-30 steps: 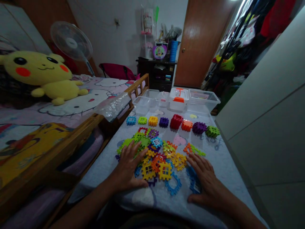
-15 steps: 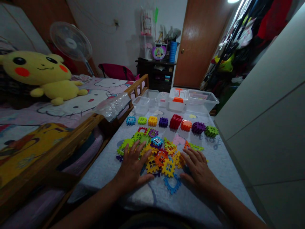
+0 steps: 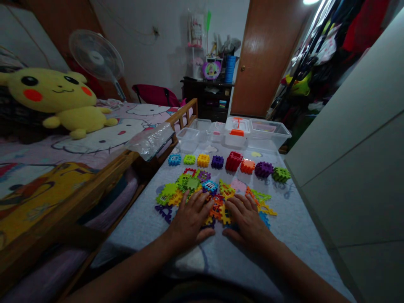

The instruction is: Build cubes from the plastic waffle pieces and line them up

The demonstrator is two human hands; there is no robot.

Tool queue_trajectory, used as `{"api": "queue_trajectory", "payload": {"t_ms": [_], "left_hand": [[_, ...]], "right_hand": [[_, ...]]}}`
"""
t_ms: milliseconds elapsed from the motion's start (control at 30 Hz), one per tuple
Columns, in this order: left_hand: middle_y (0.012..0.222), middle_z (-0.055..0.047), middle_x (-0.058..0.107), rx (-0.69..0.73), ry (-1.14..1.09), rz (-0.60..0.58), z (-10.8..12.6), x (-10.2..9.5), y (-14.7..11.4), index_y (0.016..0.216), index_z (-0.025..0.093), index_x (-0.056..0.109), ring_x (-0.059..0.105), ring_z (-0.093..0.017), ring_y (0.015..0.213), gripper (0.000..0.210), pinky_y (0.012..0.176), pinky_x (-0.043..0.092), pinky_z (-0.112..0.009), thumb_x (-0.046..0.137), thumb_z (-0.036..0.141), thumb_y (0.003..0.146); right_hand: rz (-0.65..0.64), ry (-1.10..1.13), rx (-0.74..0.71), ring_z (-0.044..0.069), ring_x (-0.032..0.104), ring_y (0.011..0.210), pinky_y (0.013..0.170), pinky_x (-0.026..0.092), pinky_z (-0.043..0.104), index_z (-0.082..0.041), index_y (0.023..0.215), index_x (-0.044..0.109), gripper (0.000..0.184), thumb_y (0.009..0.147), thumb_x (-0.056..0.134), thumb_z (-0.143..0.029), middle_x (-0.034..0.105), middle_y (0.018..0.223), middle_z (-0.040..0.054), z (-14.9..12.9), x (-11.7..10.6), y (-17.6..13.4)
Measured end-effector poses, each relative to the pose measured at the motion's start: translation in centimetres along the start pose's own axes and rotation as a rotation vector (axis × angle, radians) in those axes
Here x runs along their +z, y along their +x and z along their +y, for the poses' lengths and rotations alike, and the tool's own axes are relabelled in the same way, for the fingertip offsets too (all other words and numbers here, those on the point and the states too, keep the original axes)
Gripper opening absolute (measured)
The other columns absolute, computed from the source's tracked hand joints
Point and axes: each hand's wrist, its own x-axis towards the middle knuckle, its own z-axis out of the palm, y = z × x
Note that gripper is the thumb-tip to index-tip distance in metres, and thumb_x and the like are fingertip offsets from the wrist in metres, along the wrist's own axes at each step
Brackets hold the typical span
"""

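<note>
Taking the loose pile as the dial's centre, with twelve pointing away from the person, the bed (image 3: 25,158) fills eight to eleven o'clock, its pink sheet printed with Hello Kitty-style cat faces. A pale panelled cabinet (image 3: 344,181) stands toward three. A table under a light-blue patterned cloth (image 3: 299,219) lies between them, and a wooden door (image 3: 265,46) rises near one. A Pikachu plush (image 3: 61,94) sits on the bed at ten; beyond it, a pedestal fan (image 3: 95,59) has a hub mark too small to read. A printed package (image 3: 196,31) far off near twelve carries details too small to make out.

Clear plastic containers line the table's far end at twelve, one with an orange handle and latch (image 3: 237,132). The left hand (image 3: 191,219), at eight, and the right hand (image 3: 249,221), at four, lie palm down over the pile, fingers extended and slightly parted; no tile shows in either grasp, though their undersides are hidden.

The pile of interlocking plastic tiles (image 3: 217,206) lies under and between the hands, spreading past both. Beyond it, eight single-colour tile stacks (image 3: 234,161) form a row from eleven to two, blue through red to green.
</note>
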Motion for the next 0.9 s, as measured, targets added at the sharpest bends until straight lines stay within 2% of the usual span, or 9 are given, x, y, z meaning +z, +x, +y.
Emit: {"api": "queue_trajectory", "payload": {"t_ms": [67,167,300,400,500,667,900], "left_hand": [[0.147,-0.014,0.043,-0.003,-0.005,0.016,0.0,-0.1,-0.1,0.142,0.026,0.041,0.031,-0.037,0.138,0.076,0.113,0.010,-0.064,0.068,0.052,0.077],[0.149,-0.013,0.040,0.002,-0.015,0.039,-0.7,-0.5,-0.7,0.144,0.026,0.039,0.028,-0.037,0.139,0.077,0.113,0.009,-0.064,0.067,0.053,0.077],[0.149,-0.012,0.040,-0.094,-0.035,0.105,-3.6,-1.6,-1.0,0.140,0.025,0.044,0.029,-0.034,0.139,0.062,0.115,0.014,-0.060,0.057,0.051,0.086],[0.140,-0.012,0.050,-0.195,-0.102,0.163,-6.4,-2.6,-0.3,0.127,0.022,0.057,0.040,-0.031,0.133,0.046,0.112,0.026,-0.053,0.051,0.048,0.090],[0.130,-0.012,0.057,-0.263,-0.191,0.186,-8.7,-3.2,0.6,0.117,0.021,0.062,0.051,-0.028,0.122,0.041,0.106,0.038,-0.046,0.049,0.048,0.090],[0.120,-0.011,0.065,-0.368,-0.198,0.205,-11.1,-2.9,1.1,0.106,0.019,0.066,0.058,-0.026,0.113,0.040,0.102,0.043,-0.041,0.048,0.051,0.090],[0.102,-0.007,0.071,-0.499,-0.267,0.307,-12.5,-1.7,0.1,0.095,0.020,0.067,0.066,-0.023,0.096,0.039,0.091,0.049,-0.033,0.048,0.053,0.089]], "right_hand": [[0.022,0.028,0.006,0.035,0.042,0.128,0.110,0.023,0.060,-0.023,0.133,0.049,0.062,0.078,0.069,-0.041,0.056,0.132,0.0131,0.3,-0.2,0.1],[0.058,0.056,0.012,0.035,0.039,0.129,0.110,0.025,0.060,-0.021,0.137,0.045,0.063,0.080,0.065,-0.041,0.055,0.133,0.0141,0.7,-0.1,0.0],[0.043,0.099,0.012,0.033,0.044,0.124,0.108,0.030,0.057,-0.019,0.135,0.047,0.055,0.083,0.061,-0.033,0.058,0.128,0.0135,0.7,0.1,0.0],[0.056,0.128,0.006,0.031,0.049,0.118,0.104,0.035,0.054,-0.019,0.131,0.051,0.050,0.083,0.061,-0.032,0.060,0.124,0.0130,0.9,-0.1,0.2],[0.154,0.101,0.033,0.032,0.050,0.116,0.102,0.037,0.054,-0.018,0.126,0.055,0.047,0.083,0.062,-0.035,0.062,0.120,0.0137,1.7,-0.3,0.0],[0.265,0.067,0.138,0.033,0.053,0.113,0.097,0.042,0.051,-0.017,0.118,0.061,0.041,0.082,0.063,-0.037,0.066,0.115,0.0148,3.4,-0.4,-0.3],[0.353,0.057,0.174,0.030,0.057,0.105,0.092,0.044,0.048,-0.017,0.110,0.064,0.033,0.085,0.062,-0.038,0.069,0.109,0.0125,4.1,-0.6,-0.3]]}}
